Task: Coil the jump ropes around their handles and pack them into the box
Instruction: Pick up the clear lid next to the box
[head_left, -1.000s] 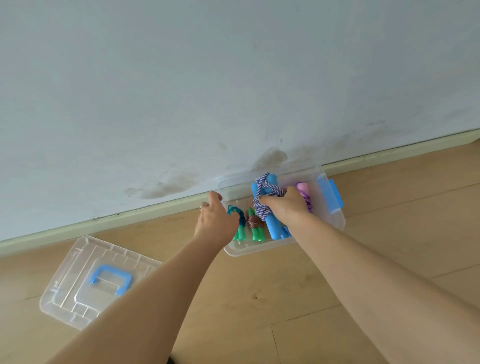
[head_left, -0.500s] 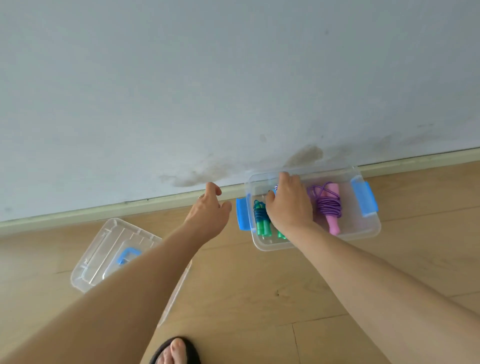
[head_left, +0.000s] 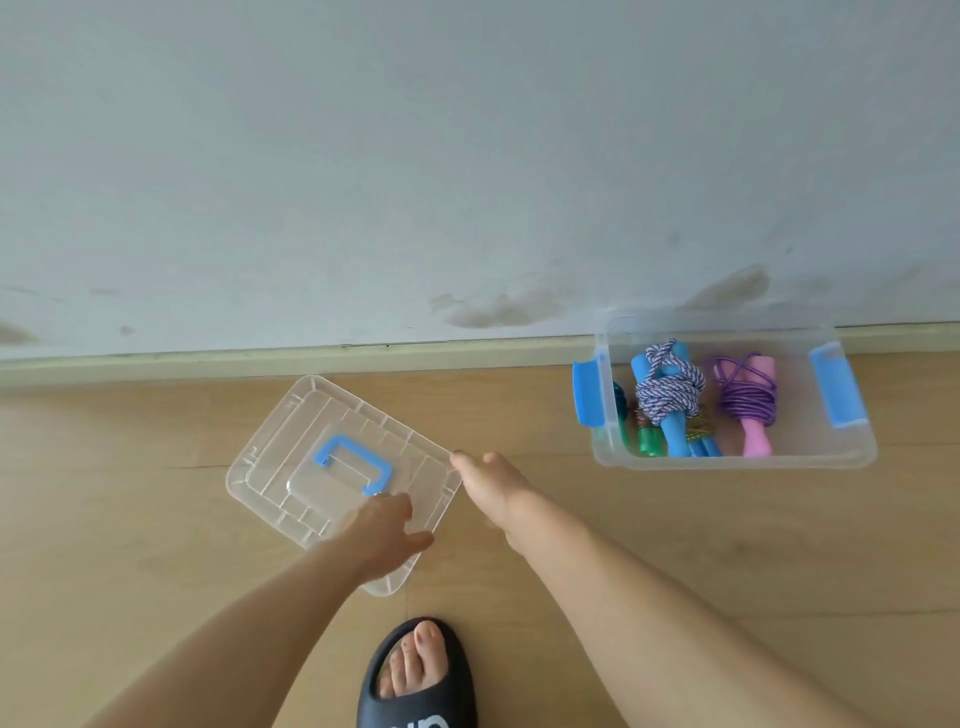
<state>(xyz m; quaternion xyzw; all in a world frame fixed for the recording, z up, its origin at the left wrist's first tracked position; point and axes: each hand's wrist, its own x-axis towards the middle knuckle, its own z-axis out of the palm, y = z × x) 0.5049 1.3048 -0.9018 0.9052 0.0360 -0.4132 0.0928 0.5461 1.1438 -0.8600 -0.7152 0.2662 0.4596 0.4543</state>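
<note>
The only lettering here is white print across the strap of the black slipper (head_left: 415, 691), cut off by the bottom edge and too partial to read. Nothing else carries readable text.

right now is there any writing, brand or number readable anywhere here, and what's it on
Black slipper: white letters along its bottom strap, cut off by the frame edge, not readable.
Clear lid, box, blue latches, jump ropes: no text visible.
Wall and floor: stains only, no signs.
</note>
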